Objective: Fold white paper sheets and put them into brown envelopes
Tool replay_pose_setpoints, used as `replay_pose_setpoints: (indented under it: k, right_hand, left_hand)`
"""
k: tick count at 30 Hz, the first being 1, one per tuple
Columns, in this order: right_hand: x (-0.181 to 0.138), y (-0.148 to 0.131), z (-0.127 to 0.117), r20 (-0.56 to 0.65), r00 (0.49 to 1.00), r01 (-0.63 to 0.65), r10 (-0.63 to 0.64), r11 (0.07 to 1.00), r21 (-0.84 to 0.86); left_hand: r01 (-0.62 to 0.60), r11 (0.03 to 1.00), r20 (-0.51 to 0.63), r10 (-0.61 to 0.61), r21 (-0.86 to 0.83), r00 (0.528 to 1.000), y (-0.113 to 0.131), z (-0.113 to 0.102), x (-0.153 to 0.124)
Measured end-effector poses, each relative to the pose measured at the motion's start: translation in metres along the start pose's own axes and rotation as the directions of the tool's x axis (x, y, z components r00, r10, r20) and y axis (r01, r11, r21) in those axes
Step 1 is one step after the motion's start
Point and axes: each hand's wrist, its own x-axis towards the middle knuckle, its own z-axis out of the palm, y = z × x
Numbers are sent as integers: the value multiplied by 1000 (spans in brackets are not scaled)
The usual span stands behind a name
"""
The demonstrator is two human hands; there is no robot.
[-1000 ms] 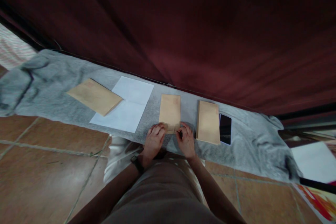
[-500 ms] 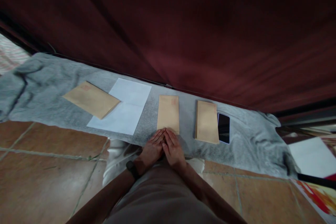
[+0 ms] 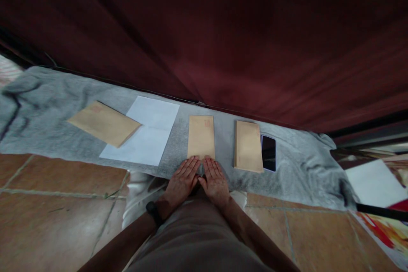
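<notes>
Middle envelope (image 3: 201, 136) flat, near edge under both hands

Position: it lies face-up at the centre of your cloth-covered worktop (image 3: 226, 136), a reddish mark by its far right corner.

Fingers: your left hand (image 3: 181, 181) and right hand (image 3: 215, 181) lie palm down, side by side, fingers extended and only slightly parted, tips on the near edge. Nothing is pinched.

Done, as judged: the envelope is squared up in front of you and its near edge looks pressed down. Whether that edge is folded or sealed cannot be told; your fingers cover much of it.

Left, as judged: this edge seems the only part you are working on. To your left, a second envelope (image 3: 103, 123) overlaps a white sheet (image 3: 156, 131) with a faint crease across it; neither is under your hands. To your right, a pile of envelopes (image 3: 248, 146) sits untouched, just beside a phone (image 3: 269, 153). Contents of any envelope: not visible, so no count of finished ones
</notes>
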Motion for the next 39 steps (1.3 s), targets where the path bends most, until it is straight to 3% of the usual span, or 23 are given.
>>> replay_pose_setpoints:
  k: [6, 15, 30, 35, 39]
  right_hand:
    - [-3, 4, -6, -10, 1000, -12, 12, 1000, 10]
    - [2, -2, -4, -17, 998, -67, 67, 998, 23]
    - [-5, 5, -6, -90, 992, -92, 93, 996, 11]
    - [11, -14, 2, -62, 991, -121, 123, 992, 34]
    - [32, -32, 13, 23, 999, -46, 44, 994, 96]
  left_hand:
    - [36, 999, 12, -36, 28, 999, -3, -10, -6]
    - [-44, 999, 2, 44, 1, 999, 17, 6, 11]
    - [27, 999, 20, -28, 38, 999, -1, -9, -2]
    - [25, 994, 40, -29, 109, 999, 4, -2, -3]
    - [10, 993, 41, -15, 121, 999, 2, 4, -5]
